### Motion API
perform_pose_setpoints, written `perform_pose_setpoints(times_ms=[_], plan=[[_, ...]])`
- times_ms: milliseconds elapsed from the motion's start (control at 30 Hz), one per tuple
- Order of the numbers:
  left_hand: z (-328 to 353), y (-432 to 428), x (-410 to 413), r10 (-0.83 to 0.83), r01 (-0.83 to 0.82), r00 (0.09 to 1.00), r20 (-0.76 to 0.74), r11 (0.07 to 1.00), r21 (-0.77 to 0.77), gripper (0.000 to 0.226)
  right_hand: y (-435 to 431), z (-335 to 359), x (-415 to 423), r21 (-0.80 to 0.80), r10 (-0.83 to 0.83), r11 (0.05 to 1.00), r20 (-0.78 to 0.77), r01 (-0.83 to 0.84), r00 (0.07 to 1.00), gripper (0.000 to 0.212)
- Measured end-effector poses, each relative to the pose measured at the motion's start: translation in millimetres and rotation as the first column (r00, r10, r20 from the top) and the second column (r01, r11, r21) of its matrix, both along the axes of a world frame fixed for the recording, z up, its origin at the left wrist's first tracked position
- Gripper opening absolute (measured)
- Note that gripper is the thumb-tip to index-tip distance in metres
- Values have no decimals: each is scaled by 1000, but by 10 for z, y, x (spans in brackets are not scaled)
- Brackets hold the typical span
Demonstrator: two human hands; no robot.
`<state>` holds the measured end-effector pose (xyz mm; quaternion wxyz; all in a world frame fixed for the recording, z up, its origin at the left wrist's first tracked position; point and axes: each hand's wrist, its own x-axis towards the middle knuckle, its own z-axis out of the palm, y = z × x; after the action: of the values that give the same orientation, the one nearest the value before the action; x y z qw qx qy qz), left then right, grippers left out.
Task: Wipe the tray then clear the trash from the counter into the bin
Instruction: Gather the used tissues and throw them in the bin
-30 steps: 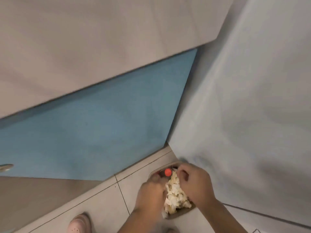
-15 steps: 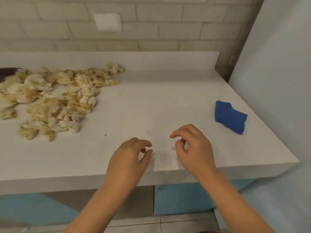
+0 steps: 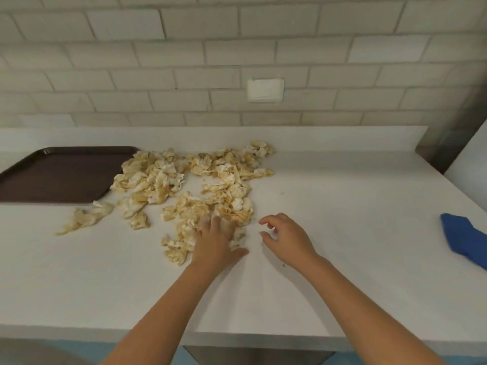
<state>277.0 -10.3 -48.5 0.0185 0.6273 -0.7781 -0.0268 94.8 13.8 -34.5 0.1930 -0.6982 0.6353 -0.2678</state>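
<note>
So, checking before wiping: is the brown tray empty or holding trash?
Empty where visible: the tray shows bare surface; the crumpled napkins lie beside it on the counter.

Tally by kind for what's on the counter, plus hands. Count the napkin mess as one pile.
brown tray: 1
pile of crumpled stained napkins: 1 (pieces overlap too much to count)
blue cloth: 1
hands: 2 (left hand on the pile's near edge, right hand holding nothing)
Total: 5
</note>
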Motion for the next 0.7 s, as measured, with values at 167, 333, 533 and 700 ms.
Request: perform_pose_setpoints(times_ms=[167, 333, 533, 700], plan=[[-214, -19, 83, -249, 217, 949, -195, 961, -170, 23, -320, 65, 127, 5, -9, 1000, -42, 9, 999, 30], [-144, 16, 163, -308, 189, 835, -456, 939, -288, 28, -673, 102, 255, -32, 58, 998, -48, -59, 997, 33], [360, -41, 399, -151, -106, 619, -770, 956, -273, 25, -912, -81, 408, 140, 333, 941, -244, -307, 911, 61], [630, -258, 533, 74, -291, 594, -801, 948, -128, 33, -869, -379, 328, -163, 279, 918, -378, -361, 883, 28]])
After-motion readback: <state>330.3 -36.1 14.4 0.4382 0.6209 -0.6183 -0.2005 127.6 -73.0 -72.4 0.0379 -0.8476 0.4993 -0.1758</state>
